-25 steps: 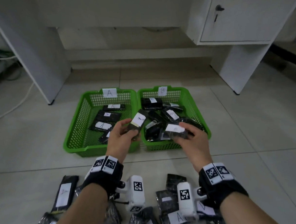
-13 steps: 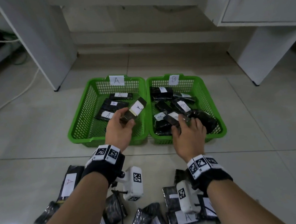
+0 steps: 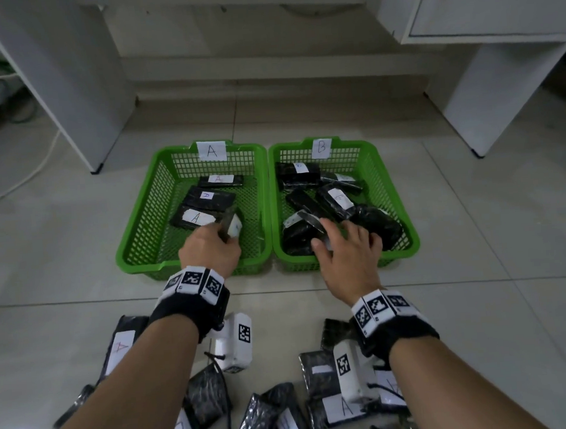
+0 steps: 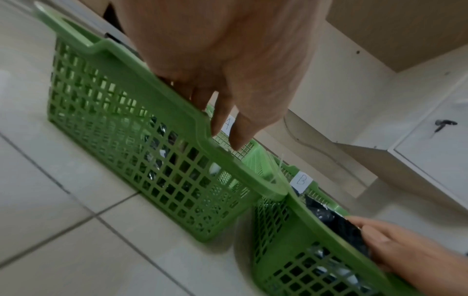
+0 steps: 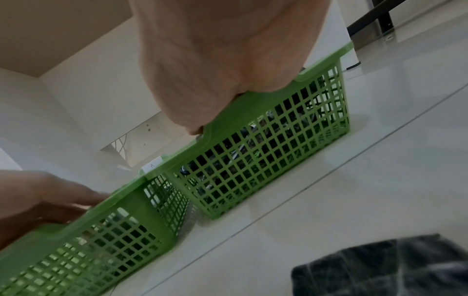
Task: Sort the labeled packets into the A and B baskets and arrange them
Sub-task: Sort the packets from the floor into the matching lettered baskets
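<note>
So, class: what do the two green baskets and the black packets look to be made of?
A basket and B basket: likely moulded plastic, matte green, with open lattice walls and a smooth solid rim. Packets: probably thin glossy plastic film, crinkled and glinting, each with a white paper-like label.

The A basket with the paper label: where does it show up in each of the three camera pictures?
Head: A basket sits centre-left, beside the B basket.
Left wrist: it fills the left-centre, under the left hand.
Right wrist: bottom left.
Shared landmark: the seam where both baskets meet.
</note>
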{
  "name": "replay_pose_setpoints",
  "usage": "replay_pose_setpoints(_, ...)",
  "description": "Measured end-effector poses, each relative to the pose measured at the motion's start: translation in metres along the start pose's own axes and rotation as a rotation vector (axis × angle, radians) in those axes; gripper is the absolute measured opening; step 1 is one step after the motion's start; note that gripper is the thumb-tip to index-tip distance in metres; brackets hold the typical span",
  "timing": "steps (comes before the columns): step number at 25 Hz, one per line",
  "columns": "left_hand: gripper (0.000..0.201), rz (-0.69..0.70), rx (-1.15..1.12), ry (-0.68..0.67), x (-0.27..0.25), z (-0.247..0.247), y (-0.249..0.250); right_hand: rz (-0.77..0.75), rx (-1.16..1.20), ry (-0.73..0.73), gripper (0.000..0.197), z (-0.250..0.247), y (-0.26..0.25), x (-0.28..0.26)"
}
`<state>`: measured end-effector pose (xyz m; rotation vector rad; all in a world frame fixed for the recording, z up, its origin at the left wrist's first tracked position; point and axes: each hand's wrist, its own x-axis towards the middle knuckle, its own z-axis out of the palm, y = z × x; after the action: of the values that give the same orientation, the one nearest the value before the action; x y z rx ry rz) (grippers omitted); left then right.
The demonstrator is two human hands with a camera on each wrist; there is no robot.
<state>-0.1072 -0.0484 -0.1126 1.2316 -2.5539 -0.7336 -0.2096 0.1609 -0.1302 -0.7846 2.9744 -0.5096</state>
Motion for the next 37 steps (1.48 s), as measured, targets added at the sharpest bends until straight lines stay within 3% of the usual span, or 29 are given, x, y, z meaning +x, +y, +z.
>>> replay_pose_setpoints(2,0.034,0.001,0.166,-0.06,-0.005,0.0,-0.001,-0.021,0.044,-0.069,0.055,-0.005,0.004,0.002)
replay_pose_setpoints(4,0.032,0.061,0.126,0.016,-0.016,-0.003,0.002,-0.04,0.115,-0.082,0.059,-0.01,0.008,0.001)
replay_pose_setpoints(8,0.02,0.2,-0.036,0.216,-0.047,-0.019,-0.009,-0.212,0.137,0.165,0.058,-0.012,-0.005,-0.04)
replay_pose_setpoints(10,0.016,0.205,-0.067,0.275,-0.059,-0.033,-0.028,-0.356,0.167,0.195,0.051,-0.006,-0.026,-0.065)
replay_pose_setpoints(13,0.014,0.129,-0.058,0.299,-0.075,-0.053,-0.071,-0.481,0.286,-0.096,0.041,0.012,-0.066,-0.092)
replay_pose_setpoints(15,0.02,-0.013,0.024,0.203,-0.086,-0.058,-0.106,-0.5,0.294,-0.345,0.04,0.025,-0.094,-0.107)
replay_pose_setpoints(18,0.037,-0.236,0.143,-0.062,-0.108,-0.054,-0.157,-0.502,0.258,-0.604,0.059,0.048,-0.123,-0.128)
replay_pose_setpoints(20,0.047,-0.29,0.148,-0.158,-0.122,-0.049,-0.18,-0.503,0.217,-0.693,0.075,0.06,-0.13,-0.133)
replay_pose_setpoints(26,0.037,-0.242,0.163,-0.086,-0.134,-0.049,-0.186,-0.442,0.133,-0.648,0.059,0.071,-0.129,-0.13)
replay_pose_setpoints(29,0.042,-0.321,0.146,-0.057,-0.135,-0.05,-0.175,-0.192,0.423,-0.606,0.044,0.067,-0.124,-0.123)
replay_pose_setpoints(32,0.054,-0.446,0.045,-0.091,-0.132,-0.05,-0.169,0.018,0.677,-0.519,0.044,0.058,-0.112,-0.118)
replay_pose_setpoints(35,0.044,-0.632,-0.203,-0.184,-0.12,-0.052,-0.169,-0.033,0.704,-0.558,0.057,0.045,-0.104,-0.119)
replay_pose_setpoints(37,0.028,-0.647,-0.288,-0.204,-0.118,-0.052,-0.168,-0.074,0.705,-0.615,0.05,0.037,-0.101,-0.121)
